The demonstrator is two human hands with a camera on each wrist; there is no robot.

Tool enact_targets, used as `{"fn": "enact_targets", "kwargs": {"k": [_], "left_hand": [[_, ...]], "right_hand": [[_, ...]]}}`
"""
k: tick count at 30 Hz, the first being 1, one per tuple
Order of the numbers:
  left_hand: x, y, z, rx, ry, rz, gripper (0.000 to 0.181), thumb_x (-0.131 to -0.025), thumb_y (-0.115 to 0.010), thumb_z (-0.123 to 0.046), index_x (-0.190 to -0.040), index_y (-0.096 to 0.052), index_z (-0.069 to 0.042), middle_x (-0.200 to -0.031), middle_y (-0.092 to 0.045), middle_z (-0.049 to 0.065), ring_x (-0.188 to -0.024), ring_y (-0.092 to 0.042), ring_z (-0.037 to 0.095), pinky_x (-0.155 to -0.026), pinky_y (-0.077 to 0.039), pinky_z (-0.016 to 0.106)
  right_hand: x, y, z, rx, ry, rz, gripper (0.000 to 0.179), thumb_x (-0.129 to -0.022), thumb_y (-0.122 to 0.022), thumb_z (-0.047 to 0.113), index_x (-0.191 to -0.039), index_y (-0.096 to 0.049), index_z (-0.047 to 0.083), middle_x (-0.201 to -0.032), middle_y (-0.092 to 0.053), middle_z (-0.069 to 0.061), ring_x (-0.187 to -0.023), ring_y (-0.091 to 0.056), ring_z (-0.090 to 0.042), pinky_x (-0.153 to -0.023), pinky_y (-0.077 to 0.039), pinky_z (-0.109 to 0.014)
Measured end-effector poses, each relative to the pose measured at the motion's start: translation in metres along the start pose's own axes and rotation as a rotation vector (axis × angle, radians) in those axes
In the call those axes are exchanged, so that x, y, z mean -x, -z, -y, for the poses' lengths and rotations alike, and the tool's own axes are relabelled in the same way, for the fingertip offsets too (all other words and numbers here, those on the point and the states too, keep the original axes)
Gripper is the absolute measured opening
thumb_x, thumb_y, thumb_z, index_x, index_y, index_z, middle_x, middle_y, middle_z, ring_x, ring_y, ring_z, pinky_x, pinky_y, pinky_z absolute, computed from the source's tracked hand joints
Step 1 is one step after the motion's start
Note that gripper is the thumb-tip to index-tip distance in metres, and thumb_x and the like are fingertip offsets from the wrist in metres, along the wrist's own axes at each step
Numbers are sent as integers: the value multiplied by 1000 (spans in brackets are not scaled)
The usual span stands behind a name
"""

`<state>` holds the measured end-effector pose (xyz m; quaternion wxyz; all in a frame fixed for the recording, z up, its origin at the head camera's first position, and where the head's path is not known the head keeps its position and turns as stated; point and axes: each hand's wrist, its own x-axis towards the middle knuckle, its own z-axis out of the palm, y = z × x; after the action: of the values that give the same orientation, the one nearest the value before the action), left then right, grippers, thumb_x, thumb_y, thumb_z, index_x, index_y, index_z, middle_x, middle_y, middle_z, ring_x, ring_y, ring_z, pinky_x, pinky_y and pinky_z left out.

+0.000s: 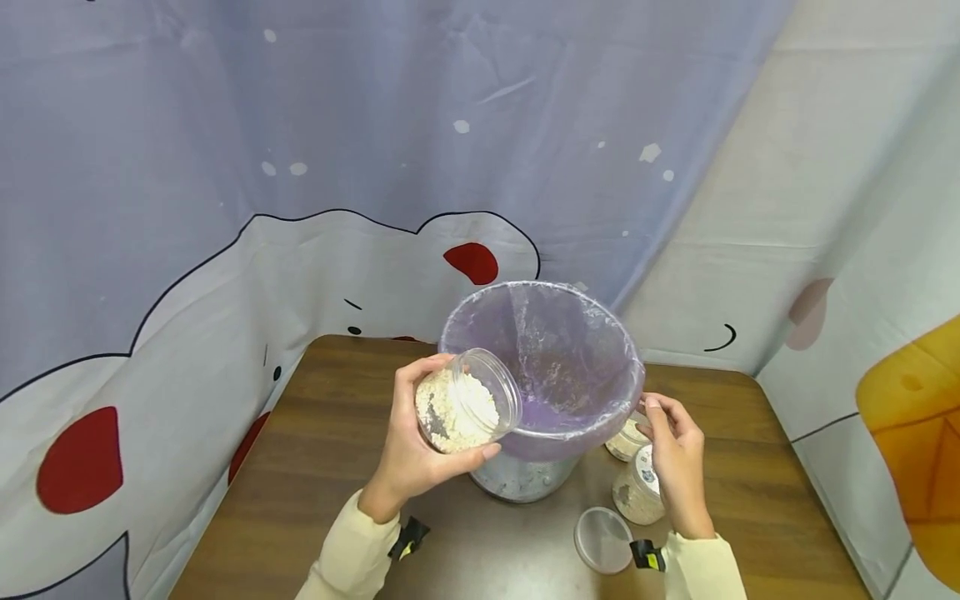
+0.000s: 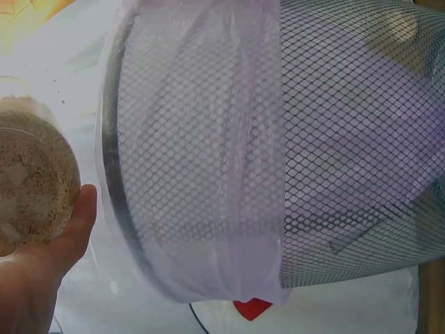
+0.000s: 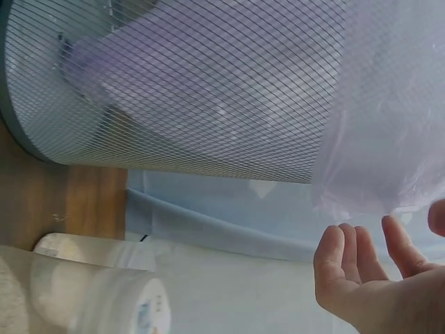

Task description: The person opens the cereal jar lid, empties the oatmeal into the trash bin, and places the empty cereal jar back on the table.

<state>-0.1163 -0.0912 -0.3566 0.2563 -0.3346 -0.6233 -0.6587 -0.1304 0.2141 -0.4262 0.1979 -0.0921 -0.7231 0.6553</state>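
Note:
A clear jar of pale flakes lies tilted in my left hand, which grips it round the side. Its uncapped mouth leans over the near left rim of a wire mesh bin. In the left wrist view the flakes show through the jar's base. A thin purple bag lines the bin and folds down over its rim. At the bin's right rim is my right hand, fingers loosely bent. In the right wrist view those fingertips are right at the bag's folded edge.
A round clear lid lies on the wooden table in front of the bin. Two more jars stand right of it, one with a labelled white lid, the other partly behind it. A patterned curtain hangs behind.

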Motion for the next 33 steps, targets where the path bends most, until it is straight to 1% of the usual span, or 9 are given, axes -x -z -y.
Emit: {"fn": "enact_targets", "kwargs": {"k": [4,9,12,16,20,23,26,28,33], "left_hand": [[-3,0,0,-5,2,9,88,-49,-85,0,-118,-32,17,-119,-44,25,-103,-48,43,-91,-44,26],[-6,0,0,-27,6,12,89,-48,-84,2,-118,-32,16,-120,-45,24,-107,-49,32,-90,-44,26],[-8,0,0,-57,2,17,89,-48,-85,0,-119,-33,15,-120,-45,23,-108,-48,27,-90,-43,25],[-10,1,0,-88,1,17,89,-48,-86,-2,-119,-34,14,-121,-46,23,-108,-48,26,-90,-43,25],[-11,2,0,-110,16,17,89,-47,-85,-2,-119,-35,13,-121,-47,21,-108,-49,26,-90,-43,25],[-12,2,0,-134,35,27,89,-47,-85,-1,-120,-36,12,-122,-48,19,-107,-49,26,-90,-43,25],[-13,1,0,-161,48,33,90,-46,-85,-1,-120,-36,12,-122,-49,18,-107,-50,26,-90,-43,26],[-14,1,0,-178,55,34,90,-46,-85,-1,-120,-36,11,-121,-50,18,-106,-50,25,-90,-43,26],[-15,1,0,-199,61,43,91,-45,-85,-2,-121,-36,10,-121,-50,16,-105,-50,24,-89,-42,26]], "right_hand": [[-8,1,6,-50,-8,3,38,-94,-48,31,-112,-57,-2,-111,-59,-4,-103,-58,-12,-81,-50,-25],[-17,0,14,-89,8,20,43,-94,-48,31,-114,-54,-6,-109,-61,-6,-102,-59,-15,-84,-50,-28],[-23,-2,20,-103,19,20,41,-94,-49,31,-113,-55,-5,-107,-61,-7,-100,-60,-17,-83,-50,-28],[-33,-7,27,-99,31,25,37,-93,-51,31,-110,-57,-1,-107,-59,-9,-99,-58,-17,-79,-51,-25],[-43,-10,35,-16,53,28,39,-93,-51,32,-113,-56,0,-107,-58,-5,-96,-58,-14,-76,-51,-20],[-48,-11,41,58,49,41,42,-93,-50,34,-118,-54,1,-105,-58,-1,-93,-58,-11,-74,-50,-18],[-53,-12,45,119,36,70,44,-93,-50,37,-121,-53,4,-110,-55,-1,-94,-57,-11,-74,-49,-18],[-55,-13,47,155,26,97,46,-92,-49,40,-123,-52,6,-116,-53,-3,-96,-56,-11,-74,-48,-19],[-62,-14,51,226,43,174,51,-91,-49,43,-128,-48,8,-127,-49,-8,-108,-54,-16,-76,-48,-20]]}}
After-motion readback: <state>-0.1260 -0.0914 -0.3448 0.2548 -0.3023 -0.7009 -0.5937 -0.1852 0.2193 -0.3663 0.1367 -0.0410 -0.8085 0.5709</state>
